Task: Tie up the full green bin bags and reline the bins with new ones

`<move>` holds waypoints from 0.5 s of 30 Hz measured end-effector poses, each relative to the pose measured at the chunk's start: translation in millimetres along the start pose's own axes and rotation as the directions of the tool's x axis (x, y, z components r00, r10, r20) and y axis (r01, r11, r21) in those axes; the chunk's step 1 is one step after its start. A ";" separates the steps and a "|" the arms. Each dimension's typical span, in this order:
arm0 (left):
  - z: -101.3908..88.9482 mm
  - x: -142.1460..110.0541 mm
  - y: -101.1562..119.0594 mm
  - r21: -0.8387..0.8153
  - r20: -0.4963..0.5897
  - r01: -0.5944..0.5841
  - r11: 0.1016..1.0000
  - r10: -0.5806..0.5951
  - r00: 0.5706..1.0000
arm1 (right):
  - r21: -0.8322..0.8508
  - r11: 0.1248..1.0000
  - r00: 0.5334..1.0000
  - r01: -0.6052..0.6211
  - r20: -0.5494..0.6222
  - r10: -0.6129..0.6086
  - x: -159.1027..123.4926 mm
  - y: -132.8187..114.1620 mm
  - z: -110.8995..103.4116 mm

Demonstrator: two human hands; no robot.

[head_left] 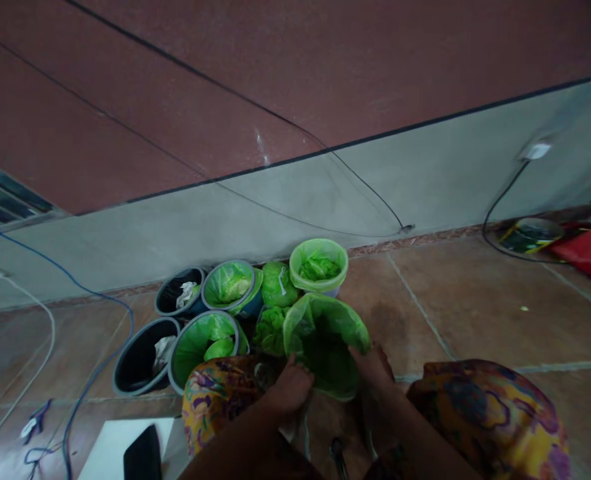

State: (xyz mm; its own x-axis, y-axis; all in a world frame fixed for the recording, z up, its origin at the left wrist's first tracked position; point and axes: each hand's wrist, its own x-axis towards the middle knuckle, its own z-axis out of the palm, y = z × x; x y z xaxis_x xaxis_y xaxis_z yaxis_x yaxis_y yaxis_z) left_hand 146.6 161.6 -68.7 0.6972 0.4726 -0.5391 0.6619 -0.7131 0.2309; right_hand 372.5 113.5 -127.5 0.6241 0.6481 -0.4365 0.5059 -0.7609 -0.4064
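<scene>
Between my knees stands a bin lined with a translucent green bin liner [302,333], its mouth facing up at me and its inside dark. My left hand [295,387] is closed on the liner at the near left of the rim. At the right of the rim, my right hand [374,370] grips the liner too, its fingers partly hidden. Just beyond is a pale bin [342,270] with crumpled green plastic in it. Left of the held bin lie a tied green bag [276,285] and a bunched green bag [270,331].
Further left are two green-lined bins [175,363] [250,310] and two dark bins [120,380] [162,303] holding whitish scraps. A blue cable [95,377] crosses the tiles. A phone [142,453] rests on a white surface [105,447]. Far right are a tin [530,237] and red item [590,257].
</scene>
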 end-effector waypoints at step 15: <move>-81.0 88.9 -65.3 -0.455 -0.362 0.273 0.848 -0.456 0.813 | -0.015 0.711 0.711 0.703 0.046 -0.702 87.6 -142.2 -24.3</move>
State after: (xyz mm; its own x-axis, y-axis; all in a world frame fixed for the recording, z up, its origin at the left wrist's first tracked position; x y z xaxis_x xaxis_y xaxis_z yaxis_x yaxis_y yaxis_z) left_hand 187.6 292.2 -66.1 0.3649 0.8966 -0.2509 0.8765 -0.2399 0.4174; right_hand 369.7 277.7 -88.4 0.0614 0.9962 -0.0619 0.8076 -0.0860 -0.5834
